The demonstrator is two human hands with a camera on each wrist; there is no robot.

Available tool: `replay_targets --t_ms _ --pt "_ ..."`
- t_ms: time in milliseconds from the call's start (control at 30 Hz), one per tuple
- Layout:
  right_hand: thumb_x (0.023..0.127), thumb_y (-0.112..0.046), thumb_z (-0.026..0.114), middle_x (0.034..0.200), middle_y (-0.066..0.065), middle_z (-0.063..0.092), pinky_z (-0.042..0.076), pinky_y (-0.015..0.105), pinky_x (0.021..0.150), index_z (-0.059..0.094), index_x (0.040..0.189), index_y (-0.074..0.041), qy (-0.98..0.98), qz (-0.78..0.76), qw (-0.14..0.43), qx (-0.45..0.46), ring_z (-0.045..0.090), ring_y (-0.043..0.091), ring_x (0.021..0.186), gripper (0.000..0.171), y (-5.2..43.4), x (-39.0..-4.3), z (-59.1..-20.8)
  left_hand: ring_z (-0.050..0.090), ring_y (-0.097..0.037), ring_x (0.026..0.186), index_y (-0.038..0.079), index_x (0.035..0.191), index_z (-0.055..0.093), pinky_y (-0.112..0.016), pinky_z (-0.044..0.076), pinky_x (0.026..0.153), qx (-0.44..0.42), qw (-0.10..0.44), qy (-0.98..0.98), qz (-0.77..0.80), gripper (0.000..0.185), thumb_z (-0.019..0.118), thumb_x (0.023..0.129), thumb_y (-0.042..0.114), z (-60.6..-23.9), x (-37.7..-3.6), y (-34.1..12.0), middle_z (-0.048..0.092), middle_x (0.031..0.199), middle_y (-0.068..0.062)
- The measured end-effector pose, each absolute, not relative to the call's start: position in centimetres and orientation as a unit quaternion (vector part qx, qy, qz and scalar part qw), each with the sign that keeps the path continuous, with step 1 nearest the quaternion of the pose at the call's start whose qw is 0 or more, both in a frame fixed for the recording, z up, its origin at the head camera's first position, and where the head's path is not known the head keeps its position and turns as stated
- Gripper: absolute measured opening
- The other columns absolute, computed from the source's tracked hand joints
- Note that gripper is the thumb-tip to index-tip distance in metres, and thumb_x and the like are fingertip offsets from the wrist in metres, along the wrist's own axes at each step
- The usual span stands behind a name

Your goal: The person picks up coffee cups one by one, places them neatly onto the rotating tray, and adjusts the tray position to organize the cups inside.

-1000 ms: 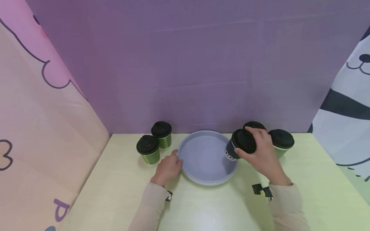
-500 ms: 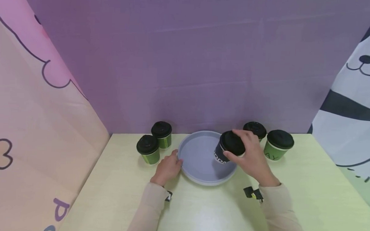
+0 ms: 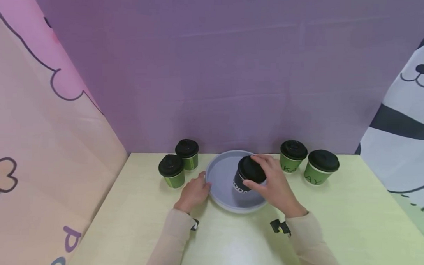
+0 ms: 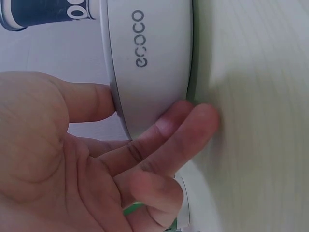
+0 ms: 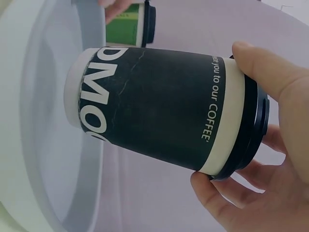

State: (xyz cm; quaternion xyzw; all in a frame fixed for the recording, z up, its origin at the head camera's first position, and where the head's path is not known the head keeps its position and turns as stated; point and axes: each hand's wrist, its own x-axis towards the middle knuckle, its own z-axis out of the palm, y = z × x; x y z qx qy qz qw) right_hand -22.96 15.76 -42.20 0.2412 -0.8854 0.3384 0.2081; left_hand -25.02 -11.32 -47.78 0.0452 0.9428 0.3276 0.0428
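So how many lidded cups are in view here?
5. Two green cups stand left of the tray, two more stand right of it, and the right hand holds a dark cup over the tray. None looks hidden.

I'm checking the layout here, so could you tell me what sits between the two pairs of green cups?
In the head view, the grey tray lies between the left cups and right cups, with the dark cup held over it by the right hand.
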Motion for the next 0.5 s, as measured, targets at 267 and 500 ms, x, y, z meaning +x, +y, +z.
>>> replay_targets --t_ms 267,500 --pt "0.081 -0.031 0.088 0.149 0.017 0.050 0.041 0.056 0.110 0.056 0.142 -0.007 -0.884 0.334 0.190 0.267 0.044 0.037 0.137 0.073 14.1 -22.8 -43.1 0.072 -0.042 0.105 -0.001 0.156 0.036 -0.057 0.056 0.091 0.045 0.046 0.943 0.326 0.059 0.049 0.107 0.030 -47.9 -24.9 -11.4 0.068 0.126 -0.029" --pt "0.080 -0.033 0.088 0.150 0.016 0.051 0.039 0.059 0.111 0.057 0.142 -0.008 -0.886 0.320 0.185 0.281 0.045 0.039 0.137 0.074 13.2 -22.6 -43.6 0.072 -0.042 0.105 -0.002 0.155 0.037 -0.057 0.056 0.090 0.052 0.044 0.944 0.322 0.058 0.048 0.107 0.029 -47.8 -25.0 -11.4 0.068 0.127 -0.029"
